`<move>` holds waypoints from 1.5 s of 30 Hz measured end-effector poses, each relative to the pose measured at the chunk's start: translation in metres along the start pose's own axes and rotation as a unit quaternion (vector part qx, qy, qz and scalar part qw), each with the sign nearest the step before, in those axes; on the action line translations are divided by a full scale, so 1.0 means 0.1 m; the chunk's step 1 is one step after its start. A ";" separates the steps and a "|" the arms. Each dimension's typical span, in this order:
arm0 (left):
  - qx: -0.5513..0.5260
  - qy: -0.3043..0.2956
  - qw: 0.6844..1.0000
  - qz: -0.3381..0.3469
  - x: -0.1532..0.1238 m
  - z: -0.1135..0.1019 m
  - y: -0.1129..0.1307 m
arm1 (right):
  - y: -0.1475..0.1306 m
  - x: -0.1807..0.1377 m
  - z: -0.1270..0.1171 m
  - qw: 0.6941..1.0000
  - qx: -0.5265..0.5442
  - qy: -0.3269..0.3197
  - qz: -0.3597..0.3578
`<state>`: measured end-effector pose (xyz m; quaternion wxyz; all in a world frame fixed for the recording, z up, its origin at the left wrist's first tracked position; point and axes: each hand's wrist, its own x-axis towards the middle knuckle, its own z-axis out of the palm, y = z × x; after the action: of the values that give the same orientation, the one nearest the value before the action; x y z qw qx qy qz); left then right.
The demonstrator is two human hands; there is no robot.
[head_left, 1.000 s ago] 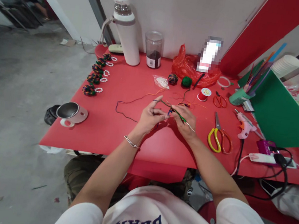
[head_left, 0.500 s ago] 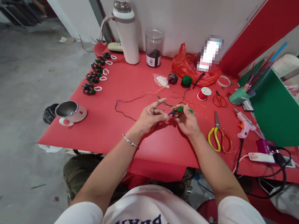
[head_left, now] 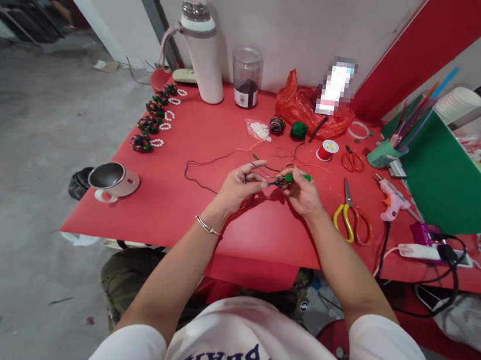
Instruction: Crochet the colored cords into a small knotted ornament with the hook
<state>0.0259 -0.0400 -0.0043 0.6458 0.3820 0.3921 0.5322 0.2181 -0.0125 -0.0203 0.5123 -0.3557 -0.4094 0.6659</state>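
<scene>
My right hand (head_left: 304, 195) pinches a green-handled crochet hook (head_left: 303, 177) over the middle of the table. Beside it, my left hand (head_left: 242, 186) has thumb and finger closed on a small dark multicoloured piece of crochet (head_left: 276, 182), with the index finger raised and yarn across it. The hook's tip is lost among the fingers and yarn. Dark and orange yarn (head_left: 198, 183) trails leftward over the tabletop. Behind the hands lie a multicoloured yarn ball (head_left: 277, 126) and a green yarn ball (head_left: 299, 130).
Scissors (head_left: 347, 212), a red thread spool (head_left: 327, 150), small snips (head_left: 352, 159) and a pink glue gun (head_left: 391, 200) lie rightward. At left are a mug (head_left: 114, 180) and several crocheted balls with bead loops (head_left: 141, 143). A bottle (head_left: 206, 57) and jar (head_left: 245, 80) stand behind.
My hands stay in nearly the same place. The fingers and the piece of crochet shift slightly, with the left fingertips drawn a little away from the right hand.
</scene>
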 end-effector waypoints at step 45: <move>0.019 0.116 0.993 0.029 0.07 -0.02 -0.03 | -0.06 -0.18 0.03 0.820 -0.440 -0.076 -0.357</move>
<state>0.0264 -0.0334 -0.0088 0.5725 0.3414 0.4633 0.5840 0.2215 -0.0299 -0.0121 0.4701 -0.3210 -0.7948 0.2102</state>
